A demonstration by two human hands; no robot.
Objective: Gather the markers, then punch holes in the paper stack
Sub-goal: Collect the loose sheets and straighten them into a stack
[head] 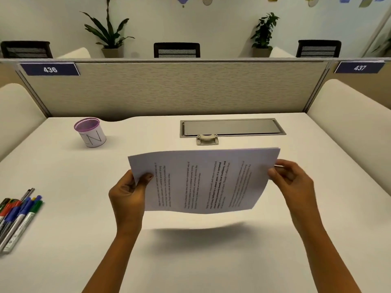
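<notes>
My left hand (129,192) pinches the left short edge of the paper stack (203,180), thumb on top, fingers under; my right hand (291,178) grips the right edge the same way, so both hands are closed on the paper. The stack is held up off the bench (190,261), shadow below it, roughly centre of view. It looks light and floppy: the near long edge sags in a wave between my hands, so I judge it needs support at both ends or it will droop and fan. The sheets look slick, and the top right corner shows edges slightly out of line, so they probably slide on each other; best to pinch firm near the edges and tap square before punching. White sheets, black printed text in blocks running sideways to me, one bold line. Markers (19,216) lie bunched at the left bench edge, well apart from the paper: blue, green, red caps, grey barrels. A purple-rimmed cup (90,132) stands far left, looks empty from here. No punch in sight.
</notes>
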